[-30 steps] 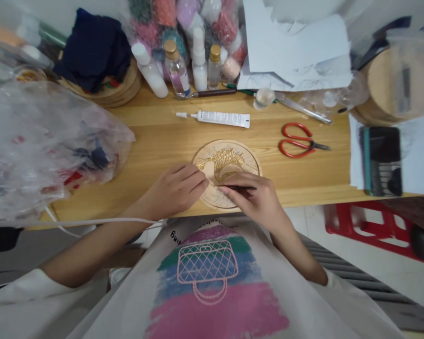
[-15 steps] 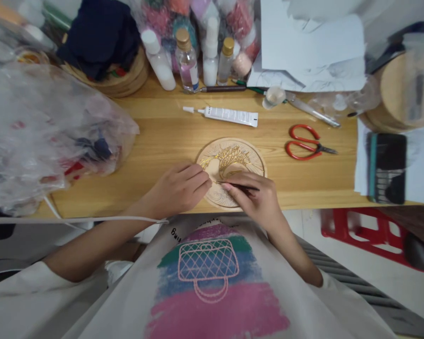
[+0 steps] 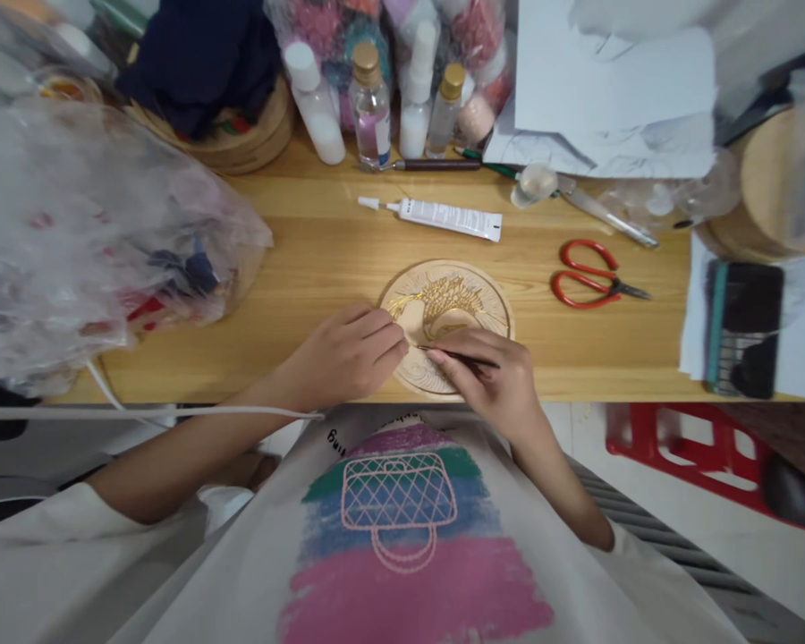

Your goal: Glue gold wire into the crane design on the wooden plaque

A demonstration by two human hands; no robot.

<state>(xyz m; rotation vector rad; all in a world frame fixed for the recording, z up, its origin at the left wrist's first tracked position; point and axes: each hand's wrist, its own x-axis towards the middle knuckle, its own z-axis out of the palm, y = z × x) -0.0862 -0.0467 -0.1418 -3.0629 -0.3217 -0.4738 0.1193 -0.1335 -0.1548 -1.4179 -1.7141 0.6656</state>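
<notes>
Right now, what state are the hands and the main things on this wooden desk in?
Round pale wooden disc: lying flat, pattern partly gold.
Slim dark stick-like tool: pinched in the right hand.
Left hand: fingers curled at the disc; grip unclear.
White printed tube: lying down, cap seemingly on.
Red-handled metal scissors: lying, blades seemingly shut.
Larger clear gold-capped bottle: standing, closed.
</notes>
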